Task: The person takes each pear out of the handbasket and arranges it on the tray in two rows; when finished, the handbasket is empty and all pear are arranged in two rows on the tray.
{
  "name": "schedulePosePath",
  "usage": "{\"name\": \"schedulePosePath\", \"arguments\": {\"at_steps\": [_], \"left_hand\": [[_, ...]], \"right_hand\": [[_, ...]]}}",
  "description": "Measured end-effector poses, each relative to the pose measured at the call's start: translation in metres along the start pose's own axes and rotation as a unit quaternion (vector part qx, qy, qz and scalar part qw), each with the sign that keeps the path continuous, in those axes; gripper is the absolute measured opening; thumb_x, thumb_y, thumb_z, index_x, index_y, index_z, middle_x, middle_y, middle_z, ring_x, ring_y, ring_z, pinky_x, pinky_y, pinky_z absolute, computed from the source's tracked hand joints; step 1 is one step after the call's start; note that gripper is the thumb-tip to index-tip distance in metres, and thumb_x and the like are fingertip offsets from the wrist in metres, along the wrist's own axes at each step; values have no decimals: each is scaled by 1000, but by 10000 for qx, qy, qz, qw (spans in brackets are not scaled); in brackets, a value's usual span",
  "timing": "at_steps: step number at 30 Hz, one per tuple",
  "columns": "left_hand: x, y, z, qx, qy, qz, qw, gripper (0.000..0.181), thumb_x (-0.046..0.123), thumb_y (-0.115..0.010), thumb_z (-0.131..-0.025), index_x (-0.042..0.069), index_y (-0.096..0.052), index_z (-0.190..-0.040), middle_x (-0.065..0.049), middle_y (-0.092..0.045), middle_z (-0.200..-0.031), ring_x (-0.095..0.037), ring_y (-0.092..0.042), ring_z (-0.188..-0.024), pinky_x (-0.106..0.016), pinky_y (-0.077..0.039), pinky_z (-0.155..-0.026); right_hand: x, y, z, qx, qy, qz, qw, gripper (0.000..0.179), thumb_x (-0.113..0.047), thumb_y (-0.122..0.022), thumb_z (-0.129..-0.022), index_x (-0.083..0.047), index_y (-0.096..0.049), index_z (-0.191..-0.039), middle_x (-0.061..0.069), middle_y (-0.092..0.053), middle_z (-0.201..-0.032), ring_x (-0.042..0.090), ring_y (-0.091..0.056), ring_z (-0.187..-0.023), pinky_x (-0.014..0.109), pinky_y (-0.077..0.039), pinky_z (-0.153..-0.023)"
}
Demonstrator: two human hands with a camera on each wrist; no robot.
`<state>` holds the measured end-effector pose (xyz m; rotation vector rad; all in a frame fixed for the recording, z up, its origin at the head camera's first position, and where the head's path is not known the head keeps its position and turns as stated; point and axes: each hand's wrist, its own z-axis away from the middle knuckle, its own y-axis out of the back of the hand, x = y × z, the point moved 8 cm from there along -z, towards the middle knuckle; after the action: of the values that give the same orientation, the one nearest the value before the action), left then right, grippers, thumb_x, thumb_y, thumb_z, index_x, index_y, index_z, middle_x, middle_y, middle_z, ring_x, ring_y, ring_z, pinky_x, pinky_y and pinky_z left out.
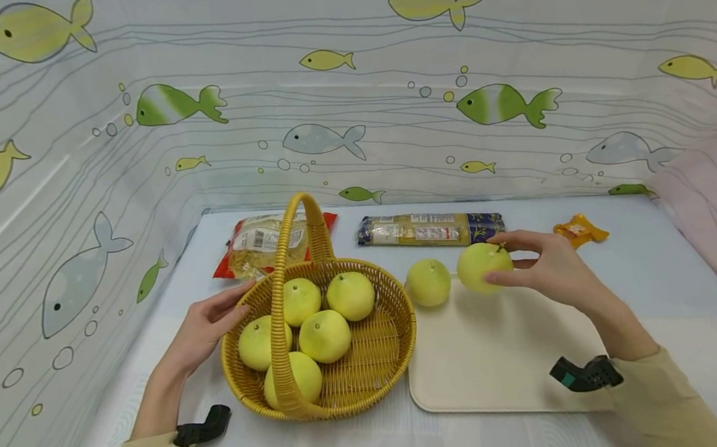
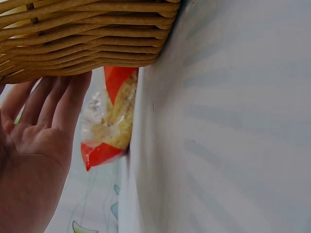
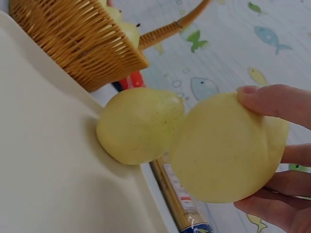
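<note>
My right hand (image 1: 543, 269) holds a yellow-green pear (image 1: 483, 269) between thumb and fingers, above the back part of a cream tray (image 1: 511, 368). Beside it, a second pear (image 1: 429, 283) sits on the tray near its back left corner. In the right wrist view the held pear (image 3: 223, 150) partly overlaps the other pear (image 3: 138, 126). My left hand (image 1: 202, 331) rests against the left side of a wicker basket (image 1: 369, 390), its fingers fairly straight along the wall in the left wrist view. Several pears (image 1: 324, 336) lie inside, under the arched handle (image 1: 281, 297).
A red-edged clear food bag (image 1: 262, 241) lies behind the basket. Behind the tray is a long pack of noodles (image 1: 431, 229). A small orange packet (image 1: 581, 229) lies at the back right. Fish-printed sheeting (image 1: 333, 102) rises behind the table and along its left side.
</note>
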<state>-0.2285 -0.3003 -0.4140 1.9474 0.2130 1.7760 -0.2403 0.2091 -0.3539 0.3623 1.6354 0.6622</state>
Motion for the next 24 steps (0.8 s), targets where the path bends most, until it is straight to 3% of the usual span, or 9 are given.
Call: {"name": "schedulePosePath", "arguments": {"at_steps": [8, 14, 24], "left_hand": [[0, -1, -1, -5, -11, -8, 10000, 48, 24, -58, -103, 12, -49, -149, -18, -48, -150, 8, -55, -118, -13, -48, -92], [-1, -2, 0, -15, -12, -3, 10000, 47, 22, -57, -104, 11, -49, -149, -19, -48, -150, 8, -55, -118, -13, -48, -92], [-1, -1, -1, 22, -30, -16, 10000, 47, 24, -58, -103, 11, -50, -148, -17, -50, -149, 8, -55, -117, -14, -48, -92]], "right_hand": [[14, -6, -6, -132, -209, 66, 9997, 63, -42, -85, -79, -12, -65, -130, 11, -60, -136, 30, -60, -118, 33, -56, -91], [21, -13, -9, -268, -192, -146, 9993, 63, -38, -87, -78, -11, -65, -130, 10, -61, -135, 30, -59, -120, 29, -55, -92], [21, -22, -12, -388, -177, -22, 9991, 65, -38, -87, -78, -8, -64, -131, 13, -61, -134, 31, -58, -122, 38, -54, -96]]}}
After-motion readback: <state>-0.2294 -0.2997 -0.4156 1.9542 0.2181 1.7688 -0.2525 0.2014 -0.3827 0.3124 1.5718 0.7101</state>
